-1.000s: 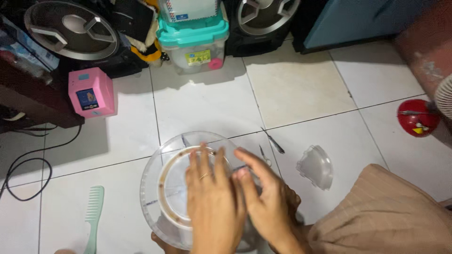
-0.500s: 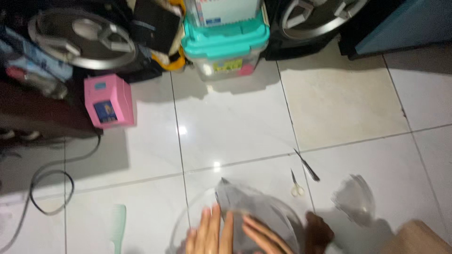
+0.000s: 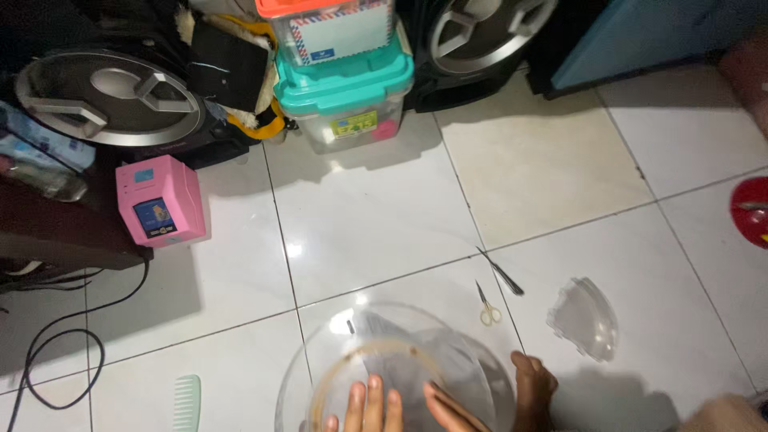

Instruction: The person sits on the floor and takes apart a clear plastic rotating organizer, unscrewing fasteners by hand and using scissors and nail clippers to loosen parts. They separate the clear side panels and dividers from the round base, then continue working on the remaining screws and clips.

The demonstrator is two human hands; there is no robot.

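Two hands rest flat inside a clear round bowl [image 3: 376,352] on the floor [image 3: 560,160]: left hand [image 3: 370,406] with fingers spread, right hand [image 3: 456,408] pressing beside it on a grey sheet [image 3: 416,360]. Lining looks partly done; a brown ring shows. Small scissors [image 3: 486,306] lie untouched nearby.

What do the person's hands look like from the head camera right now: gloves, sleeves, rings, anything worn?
Only the fingertips show at the bottom edge. The left hand is bare, with no glove, and so is the right hand. No sleeve, wrist or forearm is in the frame. No ring, watch or marking shows on the visible parts; the knuckles and wrists are cut off.
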